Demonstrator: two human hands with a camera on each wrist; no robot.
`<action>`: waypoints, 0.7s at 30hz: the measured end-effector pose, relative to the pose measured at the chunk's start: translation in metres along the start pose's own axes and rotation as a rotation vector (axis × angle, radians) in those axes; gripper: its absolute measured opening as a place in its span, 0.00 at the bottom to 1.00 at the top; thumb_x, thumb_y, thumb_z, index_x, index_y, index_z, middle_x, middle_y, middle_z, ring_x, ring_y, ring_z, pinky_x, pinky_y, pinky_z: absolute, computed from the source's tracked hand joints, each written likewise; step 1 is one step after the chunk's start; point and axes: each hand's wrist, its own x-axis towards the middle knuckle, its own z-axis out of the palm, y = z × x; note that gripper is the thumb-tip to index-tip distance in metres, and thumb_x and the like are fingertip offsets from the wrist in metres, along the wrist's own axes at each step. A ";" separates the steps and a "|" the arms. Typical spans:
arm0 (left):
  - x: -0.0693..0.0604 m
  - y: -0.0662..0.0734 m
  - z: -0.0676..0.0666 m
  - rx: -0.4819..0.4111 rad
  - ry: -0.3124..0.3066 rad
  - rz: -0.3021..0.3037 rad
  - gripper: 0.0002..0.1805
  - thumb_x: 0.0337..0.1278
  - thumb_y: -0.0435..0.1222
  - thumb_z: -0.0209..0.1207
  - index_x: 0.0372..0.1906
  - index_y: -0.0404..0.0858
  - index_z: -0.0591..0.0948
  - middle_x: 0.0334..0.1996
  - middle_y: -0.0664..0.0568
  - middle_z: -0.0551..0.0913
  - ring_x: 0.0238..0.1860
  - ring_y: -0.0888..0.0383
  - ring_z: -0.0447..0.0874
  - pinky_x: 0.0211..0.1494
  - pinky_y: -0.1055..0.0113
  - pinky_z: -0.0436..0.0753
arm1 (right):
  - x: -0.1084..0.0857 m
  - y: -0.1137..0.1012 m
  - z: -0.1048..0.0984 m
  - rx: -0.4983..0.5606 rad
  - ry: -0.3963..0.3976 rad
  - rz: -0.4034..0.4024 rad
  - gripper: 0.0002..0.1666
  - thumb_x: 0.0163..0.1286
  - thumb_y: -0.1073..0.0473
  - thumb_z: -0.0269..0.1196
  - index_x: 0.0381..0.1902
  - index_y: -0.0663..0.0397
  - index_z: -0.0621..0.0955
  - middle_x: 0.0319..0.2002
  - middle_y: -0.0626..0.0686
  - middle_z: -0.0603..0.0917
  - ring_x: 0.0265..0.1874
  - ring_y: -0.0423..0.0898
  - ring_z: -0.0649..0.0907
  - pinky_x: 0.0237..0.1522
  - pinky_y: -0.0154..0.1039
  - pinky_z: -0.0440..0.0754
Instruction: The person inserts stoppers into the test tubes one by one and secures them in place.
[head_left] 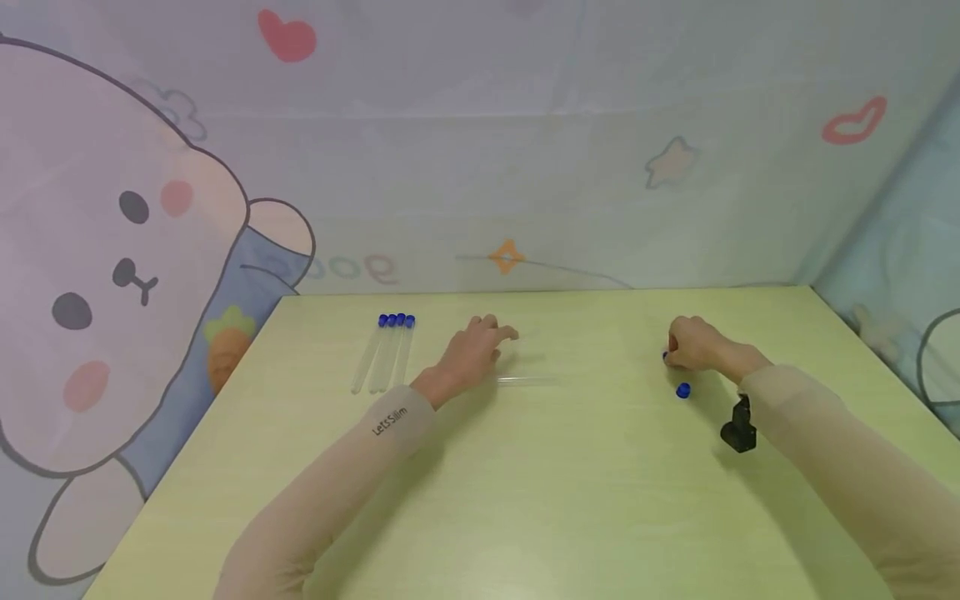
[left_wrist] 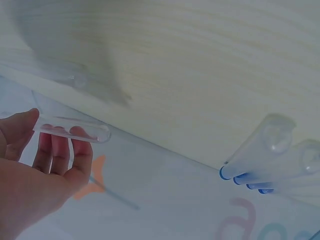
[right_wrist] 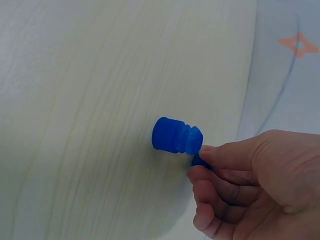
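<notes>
My left hand [head_left: 471, 354] holds a clear test tube [left_wrist: 82, 131] between thumb and fingers; its rounded bottom points away from the palm and no cap shows on that end. Below this hand, a second clear tube [head_left: 528, 381] lies on the table. Over to the right, my right hand [head_left: 696, 343] pinches a small blue stopper [right_wrist: 200, 162], mostly hidden by the thumb and fingers. Beside those fingertips another blue stopper [right_wrist: 172, 136], with a ribbed plug, lies on its side on the tabletop.
Several test tubes [head_left: 385, 358] with blue caps lie side by side left of my left hand. The pale wooden table [head_left: 525, 492] ends at a printed cloth backdrop [head_left: 465, 183]. A black wrist mount [head_left: 739, 429] hangs beneath the right sleeve.
</notes>
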 end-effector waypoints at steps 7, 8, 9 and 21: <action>0.001 -0.004 0.000 -0.013 0.065 0.014 0.22 0.62 0.26 0.56 0.59 0.43 0.78 0.44 0.46 0.77 0.42 0.51 0.71 0.32 0.66 0.70 | 0.003 0.001 0.001 0.060 0.071 0.007 0.10 0.65 0.66 0.60 0.33 0.74 0.78 0.28 0.64 0.82 0.25 0.50 0.79 0.28 0.40 0.77; 0.001 -0.004 0.000 -0.012 0.071 0.015 0.22 0.62 0.26 0.56 0.59 0.43 0.78 0.44 0.46 0.77 0.42 0.51 0.71 0.32 0.66 0.70 | 0.004 0.000 0.000 0.093 0.081 0.009 0.10 0.66 0.66 0.60 0.34 0.74 0.77 0.28 0.64 0.82 0.24 0.50 0.79 0.26 0.39 0.78; 0.002 -0.004 0.000 -0.014 0.076 0.015 0.22 0.62 0.26 0.56 0.60 0.43 0.78 0.44 0.46 0.77 0.42 0.51 0.71 0.33 0.66 0.70 | 0.005 -0.002 -0.001 0.128 0.089 0.007 0.10 0.66 0.66 0.60 0.34 0.73 0.77 0.28 0.65 0.82 0.23 0.51 0.80 0.25 0.39 0.78; 0.004 -0.003 -0.005 -0.003 0.115 0.016 0.22 0.61 0.26 0.57 0.60 0.44 0.78 0.44 0.46 0.78 0.42 0.50 0.72 0.32 0.66 0.72 | 0.021 -0.039 -0.003 0.493 0.120 0.028 0.12 0.69 0.60 0.61 0.41 0.66 0.78 0.33 0.63 0.83 0.24 0.47 0.81 0.29 0.40 0.83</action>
